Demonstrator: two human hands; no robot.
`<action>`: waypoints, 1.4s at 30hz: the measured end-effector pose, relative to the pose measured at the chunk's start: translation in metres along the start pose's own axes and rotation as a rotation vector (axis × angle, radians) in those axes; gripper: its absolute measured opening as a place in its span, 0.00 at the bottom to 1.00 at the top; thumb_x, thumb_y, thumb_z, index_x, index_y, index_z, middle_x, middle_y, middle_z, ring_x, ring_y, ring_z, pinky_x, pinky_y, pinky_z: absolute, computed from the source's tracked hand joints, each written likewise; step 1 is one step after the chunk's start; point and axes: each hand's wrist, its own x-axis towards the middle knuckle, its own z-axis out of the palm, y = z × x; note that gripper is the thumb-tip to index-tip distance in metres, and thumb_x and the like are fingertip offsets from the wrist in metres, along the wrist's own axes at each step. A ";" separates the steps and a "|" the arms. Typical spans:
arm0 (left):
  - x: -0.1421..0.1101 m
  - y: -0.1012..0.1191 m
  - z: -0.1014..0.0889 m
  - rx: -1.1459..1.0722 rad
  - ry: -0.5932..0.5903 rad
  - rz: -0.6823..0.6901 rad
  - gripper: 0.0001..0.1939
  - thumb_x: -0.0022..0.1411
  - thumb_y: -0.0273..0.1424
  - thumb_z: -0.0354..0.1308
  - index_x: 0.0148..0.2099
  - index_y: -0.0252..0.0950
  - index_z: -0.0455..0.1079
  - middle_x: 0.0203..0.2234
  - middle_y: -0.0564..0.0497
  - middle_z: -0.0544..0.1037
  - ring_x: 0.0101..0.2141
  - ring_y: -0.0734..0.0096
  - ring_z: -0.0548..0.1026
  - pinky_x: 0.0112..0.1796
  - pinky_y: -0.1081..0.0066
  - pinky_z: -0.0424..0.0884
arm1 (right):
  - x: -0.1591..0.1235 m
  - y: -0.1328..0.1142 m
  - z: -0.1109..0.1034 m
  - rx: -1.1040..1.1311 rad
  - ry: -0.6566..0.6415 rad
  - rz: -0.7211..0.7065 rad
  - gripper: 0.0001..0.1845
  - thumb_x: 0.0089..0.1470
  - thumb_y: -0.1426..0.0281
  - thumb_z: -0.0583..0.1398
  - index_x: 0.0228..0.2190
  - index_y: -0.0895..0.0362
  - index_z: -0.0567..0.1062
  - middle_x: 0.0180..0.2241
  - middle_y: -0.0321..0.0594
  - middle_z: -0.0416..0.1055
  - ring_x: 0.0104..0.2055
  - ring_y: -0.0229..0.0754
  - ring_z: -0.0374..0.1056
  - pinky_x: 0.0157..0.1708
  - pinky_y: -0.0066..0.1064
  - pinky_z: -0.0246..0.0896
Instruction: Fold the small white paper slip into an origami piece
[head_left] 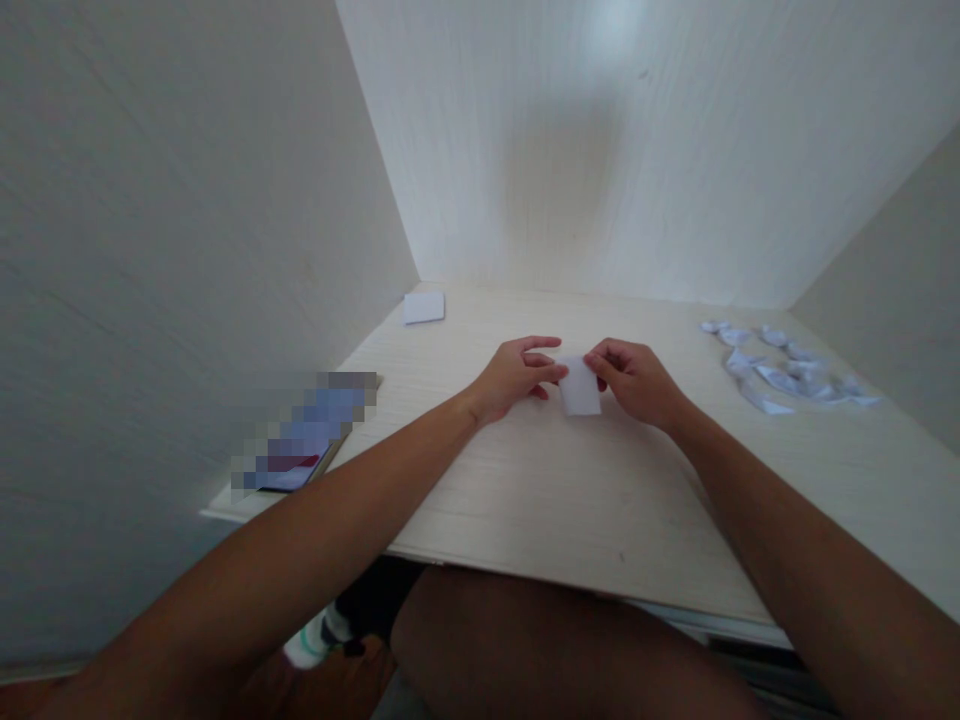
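Together, the left hand [514, 377] and right hand [634, 380] pinched a small white paper [580, 386] at its upper corners, fingers curled, apparently steadying it for folding, mid-desk [570, 490]. Folded paper pieces [787, 368] lay at two o'clock, a paper stack [424, 307] at ten o'clock.

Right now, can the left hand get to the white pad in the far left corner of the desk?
Probably yes. The left hand pinches the small white paper together with the right hand, so it would have to let go first. The desk between it and the white pad looks bare.
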 end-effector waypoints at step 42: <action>0.001 -0.012 0.004 0.415 -0.063 0.140 0.33 0.54 0.27 0.74 0.61 0.30 0.68 0.29 0.49 0.82 0.24 0.77 0.72 0.30 0.73 0.64 | -0.002 0.003 -0.012 0.036 0.175 0.005 0.18 0.62 0.57 0.60 0.26 0.55 0.73 0.19 0.35 0.68 0.22 0.37 0.59 0.25 0.32 0.52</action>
